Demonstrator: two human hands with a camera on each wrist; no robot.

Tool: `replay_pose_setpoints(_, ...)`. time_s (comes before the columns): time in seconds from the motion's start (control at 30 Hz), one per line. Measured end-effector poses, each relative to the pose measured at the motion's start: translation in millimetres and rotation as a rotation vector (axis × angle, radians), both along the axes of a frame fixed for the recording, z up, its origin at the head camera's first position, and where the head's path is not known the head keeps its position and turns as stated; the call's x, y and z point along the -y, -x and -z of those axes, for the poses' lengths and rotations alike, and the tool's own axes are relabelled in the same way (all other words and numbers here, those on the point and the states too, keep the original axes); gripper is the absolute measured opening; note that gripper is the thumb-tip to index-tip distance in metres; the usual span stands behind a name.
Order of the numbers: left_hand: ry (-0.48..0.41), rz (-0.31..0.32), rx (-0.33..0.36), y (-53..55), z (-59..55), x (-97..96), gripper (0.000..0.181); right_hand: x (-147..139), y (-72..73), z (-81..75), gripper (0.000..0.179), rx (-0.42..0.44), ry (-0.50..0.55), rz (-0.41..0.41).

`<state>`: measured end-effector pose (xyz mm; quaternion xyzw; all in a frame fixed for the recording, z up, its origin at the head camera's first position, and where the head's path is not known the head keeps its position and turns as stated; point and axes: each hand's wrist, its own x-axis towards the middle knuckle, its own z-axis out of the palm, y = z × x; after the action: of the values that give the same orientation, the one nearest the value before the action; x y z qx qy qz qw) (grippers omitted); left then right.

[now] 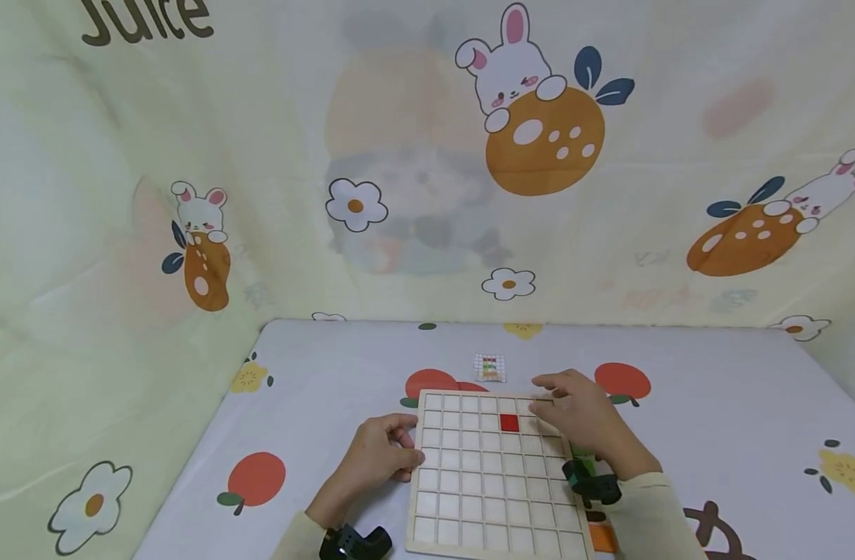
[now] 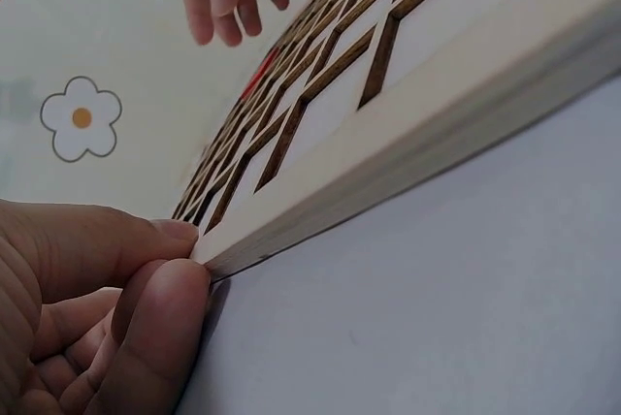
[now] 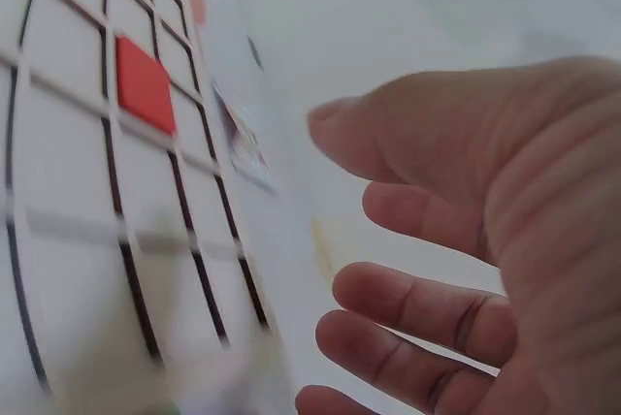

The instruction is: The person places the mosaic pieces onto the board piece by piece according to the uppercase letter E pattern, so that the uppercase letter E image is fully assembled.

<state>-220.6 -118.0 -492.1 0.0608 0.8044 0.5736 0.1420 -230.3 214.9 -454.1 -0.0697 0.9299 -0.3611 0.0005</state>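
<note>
The relation that mattered lay between the right hand (image 1: 586, 411) and the red square tile (image 1: 509, 422). The tile lay flat in a cell of the wooden grid board (image 1: 493, 488), just left of the right hand's thumb tip and slightly nearer the person. The right hand hung over the board's far right corner, its thumb and fingers apart with nothing between them, so a bare stretch of grid separated it from the tile.

The left hand (image 1: 385, 449) was clamped on the board's left edge, pinching it between thumb and fingers. From there the tile lay to the right and a little farther away, several cells across, which made the right hand clearly the nearer one. The tile looked square, so no long axis stood out, and its sides ran along the grid lines. A move on it by the right hand would, in my judgement, depend on a short shift leftward.

The small printed packet (image 1: 489, 368) lay on the table (image 1: 343, 358) past the board's far edge, left of the right hand's fingertips and a bit beyond them. Under the right wrist, a green piece (image 1: 585, 465) was mostly hidden.
</note>
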Motion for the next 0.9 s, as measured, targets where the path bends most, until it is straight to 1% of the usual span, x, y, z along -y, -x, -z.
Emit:
replay_pose_setpoints(0.13,0.007,-0.008,0.002,-0.5,-0.4,1.5,0.057,-19.4,-4.1,0.3,0.045,0.006,0.008,0.032)
replay_pose_setpoints(0.33,0.025,-0.012,-0.008,0.7,-0.8,2.6,0.057,-42.4,-10.3,3.4,0.044,0.036,-0.09,0.084)
replay_pose_setpoints(0.47,0.029,-0.009,-0.017,1.2,-0.4,2.9,0.058,-55.0,-14.4,4.6,0.038,0.059,-0.129,0.068)
replay_pose_setpoints(0.6,0.019,-0.006,-0.016,0.6,0.0,2.5,0.058,-63.9,-15.9,5.8,0.036,0.112,-0.13,0.04)
replay_pose_setpoints(0.73,0.014,0.0,-0.019,0.2,0.6,1.7,0.058,-66.4,-16.6,6.6,0.04,0.19,-0.152,0.062)
replay_pose_setpoints(0.83,0.017,0.0,-0.02,0.3,0.7,0.6,0.058,-67.6,-17.7,7.2,0.038,0.208,-0.182,0.069)
replay_pose_setpoints(0.9,0.014,-0.001,-0.018,0.3,0.8,-0.3,0.058,-69.0,-18.2,7.4,0.034,0.199,-0.195,0.064)
